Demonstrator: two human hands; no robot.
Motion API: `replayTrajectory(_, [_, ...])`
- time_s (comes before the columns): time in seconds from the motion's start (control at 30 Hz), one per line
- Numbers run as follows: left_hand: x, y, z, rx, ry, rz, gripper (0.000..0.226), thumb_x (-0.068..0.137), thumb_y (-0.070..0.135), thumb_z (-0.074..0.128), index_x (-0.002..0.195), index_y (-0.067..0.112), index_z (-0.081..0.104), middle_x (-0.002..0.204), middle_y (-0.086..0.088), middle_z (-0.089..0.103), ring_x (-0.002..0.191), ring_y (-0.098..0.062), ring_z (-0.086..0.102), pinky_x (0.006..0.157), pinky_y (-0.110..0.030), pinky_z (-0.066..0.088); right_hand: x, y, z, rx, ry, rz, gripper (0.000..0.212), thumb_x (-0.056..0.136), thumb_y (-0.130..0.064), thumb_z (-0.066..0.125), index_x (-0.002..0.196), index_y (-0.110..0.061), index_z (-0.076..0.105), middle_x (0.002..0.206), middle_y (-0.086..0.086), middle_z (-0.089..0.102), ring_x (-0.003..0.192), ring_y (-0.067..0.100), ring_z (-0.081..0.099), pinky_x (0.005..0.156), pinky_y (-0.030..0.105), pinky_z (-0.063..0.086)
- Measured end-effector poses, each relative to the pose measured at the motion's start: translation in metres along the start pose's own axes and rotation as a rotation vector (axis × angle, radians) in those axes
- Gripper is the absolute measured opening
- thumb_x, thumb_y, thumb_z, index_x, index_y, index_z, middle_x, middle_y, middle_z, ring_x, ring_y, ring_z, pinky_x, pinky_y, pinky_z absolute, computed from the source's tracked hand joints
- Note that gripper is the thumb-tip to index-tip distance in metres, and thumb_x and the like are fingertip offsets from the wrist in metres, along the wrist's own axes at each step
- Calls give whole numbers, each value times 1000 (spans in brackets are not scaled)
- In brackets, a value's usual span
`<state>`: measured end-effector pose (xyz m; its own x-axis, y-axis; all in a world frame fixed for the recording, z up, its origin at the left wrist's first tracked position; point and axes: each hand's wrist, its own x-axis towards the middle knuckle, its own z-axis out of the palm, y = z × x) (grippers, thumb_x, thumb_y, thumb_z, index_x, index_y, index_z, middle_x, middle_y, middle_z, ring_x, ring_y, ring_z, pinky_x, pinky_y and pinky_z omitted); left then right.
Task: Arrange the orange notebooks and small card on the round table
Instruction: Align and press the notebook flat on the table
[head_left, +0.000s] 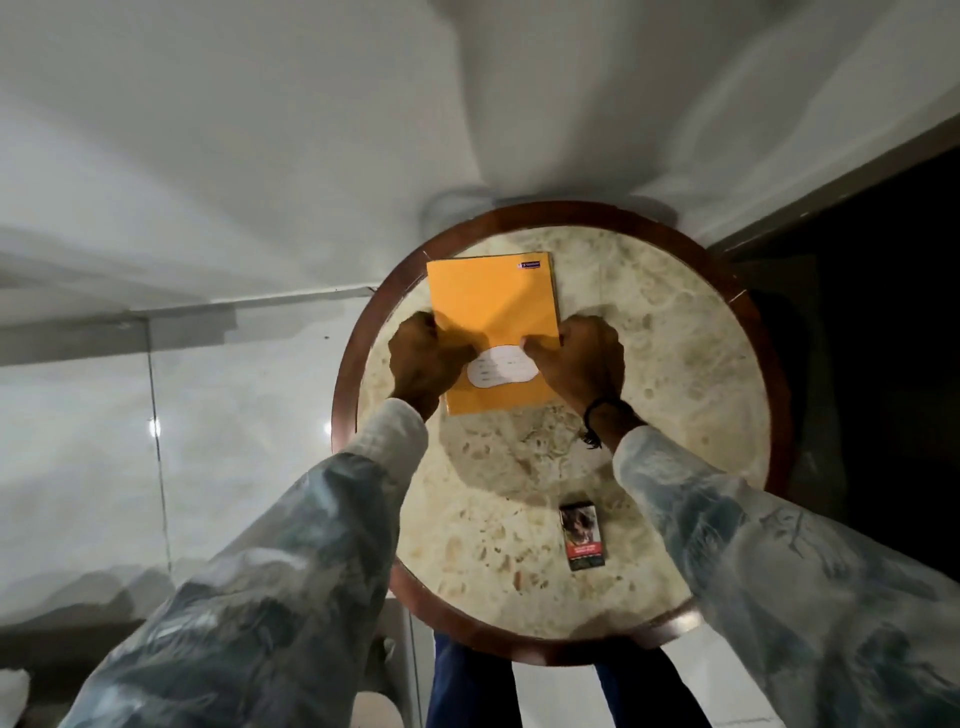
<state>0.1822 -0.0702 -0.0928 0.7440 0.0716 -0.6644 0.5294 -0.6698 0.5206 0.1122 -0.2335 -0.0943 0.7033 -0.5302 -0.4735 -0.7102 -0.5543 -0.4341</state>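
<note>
Two hands grip the orange notebooks (493, 317) on the round table (675, 374). Left hand (428, 358) is closed on the left edge of the stack, fingers curled around it near the lower half. Right hand (579, 358) is closed on the right edge at about the same height, with its fingertips (532, 344) on the cover just above the white label (501, 370). Both hands are well apart, one on each side of the stack.

Stack position: far half of the table, left of centre, long side running away from the person, tilted slightly. A second edge shows along the right side and top of the cover, so more than one notebook lies there; the exact count cannot be told. A small printed mark sits at the far right corner of the cover.

Card (583, 535): small, dark, with a picture and a red band. It lies flat on the near half of the table, well apart from the notebooks and from both hands.

Table top: pale mottled stone inside a dark wooden rim. Right wrist carries a black band (597, 415). Both arms wear pale patterned sleeves (291, 561).
</note>
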Motion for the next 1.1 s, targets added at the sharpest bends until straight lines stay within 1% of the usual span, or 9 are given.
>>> replayTrajectory(0.13, [-5,1,-1,120,0,290,49,79,25,86,114,1,62,114,-20,69,104,-40,63,88,-52,56,26,-13,-13,295,-73,94,40,84,-27,84,116,-6,72,119,17,74,112,36,70,97,44,59])
replayTrajectory(0.2, [-10,-3,-1,54,42,417,48,85,21,82,122,2,58,117,-18,69,104,-37,64,88,-51,56,26,-20,-18,468,-65,136,43,86,-17,84,125,-5,69,123,15,75,116,34,71,98,41,59])
replayTrajectory(0.33, [-31,-9,6,-123,214,583,45,101,26,64,136,19,39,120,-13,68,98,-22,66,80,-34,58,-11,-26,-21,566,298,-176,46,86,-12,82,127,-1,64,121,15,74,110,30,72,92,38,62])
replayTrajectory(0.47, [-52,-18,23,-188,207,487,40,106,30,53,140,20,34,136,-11,58,119,-28,62,103,-49,55,-52,-17,-3,480,419,-259,48,89,-9,82,127,10,59,118,21,70,111,33,70,97,46,61])
replayTrajectory(0.63, [-44,-23,21,-105,247,460,45,102,41,58,135,24,32,128,-11,63,110,-33,65,93,-60,55,-32,-18,-16,397,291,-233,44,91,-19,79,129,-1,65,124,15,74,112,33,71,93,48,61])
replayTrajectory(0.73, [-34,-17,21,-107,213,351,48,95,31,69,128,6,45,116,-16,63,105,-35,61,91,-55,54,-6,-25,-19,273,137,-63,41,89,-31,77,123,-11,69,123,9,75,113,31,70,94,48,60])
replayTrajectory(0.83, [-17,-7,20,-17,196,231,52,89,24,78,125,-4,54,126,-23,57,117,-39,55,99,-41,45,17,-31,-12,159,23,24,39,89,-35,73,116,-7,71,121,14,72,115,36,66,94,46,58])
replayTrajectory(1.0, [-8,-5,20,169,199,168,65,85,36,81,130,-3,53,138,-22,49,127,-41,50,107,-45,42,32,-30,-7,33,-2,38,35,89,-32,72,99,2,69,118,18,60,111,40,63,73,36,42])
replayTrajectory(1.1, [-15,0,23,270,297,251,70,88,41,72,141,3,48,147,-23,47,134,-43,48,108,-52,44,12,-19,-17,68,73,3,37,91,-30,71,118,-5,67,125,16,61,114,39,63,86,43,51])
